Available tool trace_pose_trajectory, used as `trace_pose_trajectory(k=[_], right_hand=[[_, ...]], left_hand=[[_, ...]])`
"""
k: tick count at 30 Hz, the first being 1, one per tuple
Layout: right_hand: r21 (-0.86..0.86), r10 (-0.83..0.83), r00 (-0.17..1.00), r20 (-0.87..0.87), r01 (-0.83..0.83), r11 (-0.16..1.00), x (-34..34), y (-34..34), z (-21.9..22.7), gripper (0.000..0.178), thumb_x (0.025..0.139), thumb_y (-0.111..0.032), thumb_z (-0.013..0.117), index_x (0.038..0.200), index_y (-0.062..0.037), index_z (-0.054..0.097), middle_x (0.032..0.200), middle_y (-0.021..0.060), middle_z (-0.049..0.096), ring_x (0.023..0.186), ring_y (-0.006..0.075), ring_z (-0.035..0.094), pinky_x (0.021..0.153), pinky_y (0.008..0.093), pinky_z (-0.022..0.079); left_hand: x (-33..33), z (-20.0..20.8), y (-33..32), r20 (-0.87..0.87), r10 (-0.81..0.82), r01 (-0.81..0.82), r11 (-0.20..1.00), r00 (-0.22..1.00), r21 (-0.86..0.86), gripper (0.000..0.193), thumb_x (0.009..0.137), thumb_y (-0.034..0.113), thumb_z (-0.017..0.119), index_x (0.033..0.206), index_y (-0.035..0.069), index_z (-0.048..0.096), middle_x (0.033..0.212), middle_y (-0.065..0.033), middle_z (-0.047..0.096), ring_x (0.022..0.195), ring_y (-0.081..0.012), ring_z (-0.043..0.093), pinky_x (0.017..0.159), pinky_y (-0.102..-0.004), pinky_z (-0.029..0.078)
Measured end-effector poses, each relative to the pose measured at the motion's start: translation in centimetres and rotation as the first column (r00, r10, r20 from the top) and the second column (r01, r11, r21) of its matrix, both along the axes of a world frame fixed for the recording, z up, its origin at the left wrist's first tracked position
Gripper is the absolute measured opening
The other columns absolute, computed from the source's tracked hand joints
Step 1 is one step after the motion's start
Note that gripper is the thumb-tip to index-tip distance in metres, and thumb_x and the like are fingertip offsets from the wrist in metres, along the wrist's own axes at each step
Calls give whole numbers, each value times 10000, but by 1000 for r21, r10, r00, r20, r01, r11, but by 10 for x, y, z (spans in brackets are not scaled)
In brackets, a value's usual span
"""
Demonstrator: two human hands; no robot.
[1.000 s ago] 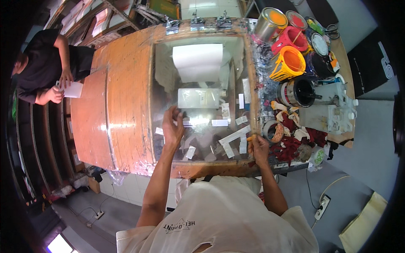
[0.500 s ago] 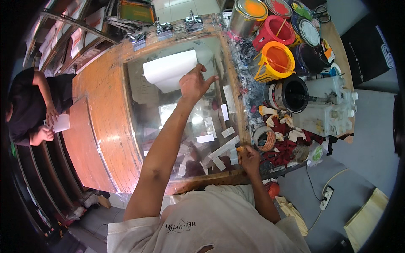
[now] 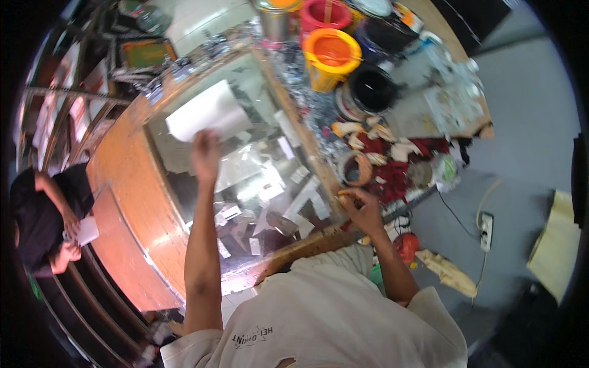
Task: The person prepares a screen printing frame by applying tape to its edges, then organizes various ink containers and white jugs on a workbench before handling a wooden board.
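A white sheet of paper [image 3: 211, 111] lies on the glass tabletop [image 3: 178, 184], its right side curving up a little. At the sheet's near edge is my left hand [image 3: 207, 153], somewhat blurred, its fingers bunched together on the paper. My right hand [image 3: 363, 211] is over the table's near right edge, beside a roll of tape [image 3: 356, 168]. Its fingers are pinched together, with a small orange-yellow bit showing at the tips that I cannot make out. Several small paper and tape scraps [image 3: 254, 245] are scattered on the glass between the hands.
Ink cans and tubs, including a yellow tub [image 3: 331, 55] and a black-filled can [image 3: 371, 89], crowd the right side near stained rags [image 3: 389, 178]. Metal clamps [image 3: 181, 69] line the far edge. At left, a person in black [image 3: 49, 214] holds a white sheet.
My left hand has moved left and nearer, from above the paper's right side to its near edge. The view has turned and shifted. My right hand stays pinched near the table edge.
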State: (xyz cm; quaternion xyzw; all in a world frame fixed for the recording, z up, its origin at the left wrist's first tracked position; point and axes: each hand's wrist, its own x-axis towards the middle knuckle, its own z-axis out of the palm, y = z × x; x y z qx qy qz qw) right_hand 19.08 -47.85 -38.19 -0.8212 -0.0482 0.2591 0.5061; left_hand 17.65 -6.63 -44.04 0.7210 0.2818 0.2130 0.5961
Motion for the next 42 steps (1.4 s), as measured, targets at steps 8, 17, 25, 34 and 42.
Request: trace_pose_trajectory(k=[8, 17, 25, 34, 42], right_hand=[[18, -391, 881, 265, 401, 916, 12, -89, -3, 132, 908, -92, 679, 1016, -22, 707, 822, 15, 666, 717, 79, 581, 635, 245, 463], [16, -311, 923, 228, 316, 949, -21, -74, 5, 157, 937, -149, 680, 1008, -11, 694, 743, -4, 618, 634, 58, 529, 567, 223, 417], [-118, -127, 968, 218, 155, 981, -28, -66, -4, 214, 925, -222, 691, 1009, -28, 720, 860, 38, 684, 766, 119, 586, 699, 287, 485], [-133, 28, 979, 202, -1, 991, 13, -48, 26, 232, 957, -190, 636, 1064, 13, 671, 858, 54, 673, 758, 150, 609, 672, 290, 489], [-619, 784, -89, 614, -670, 409, -21, 143, 93, 314, 715, -19, 646, 1022, -85, 652, 827, 100, 634, 828, 280, 623, 801, 408, 450]], left_hand=[[-92, 21, 7, -248, 256, -96, 851, 934, 516, 289, 996, 219, 564, 1136, -5, 681, 929, -127, 697, 812, -182, 632, 738, -338, 520], [67, 5, -93, -443, 134, 275, 616, 886, 738, 573, 816, 161, 581, 1374, 39, 525, 1191, -143, 528, 1102, -322, 478, 869, -483, 365], [103, 10, -133, -28, -606, 556, 710, 795, 431, 307, 864, 209, 583, 1117, 104, 722, 1050, -193, 646, 1072, -372, 581, 934, -484, 462], [-110, -14, 102, -3, 718, -695, 675, 696, 248, 406, 875, 217, 668, 1184, -25, 560, 896, -222, 684, 835, -315, 685, 744, -402, 530], [-325, 35, 169, -240, 831, -735, 556, 502, 389, 271, 944, 240, 548, 1012, 0, 653, 772, -99, 654, 700, -213, 614, 660, -355, 487]])
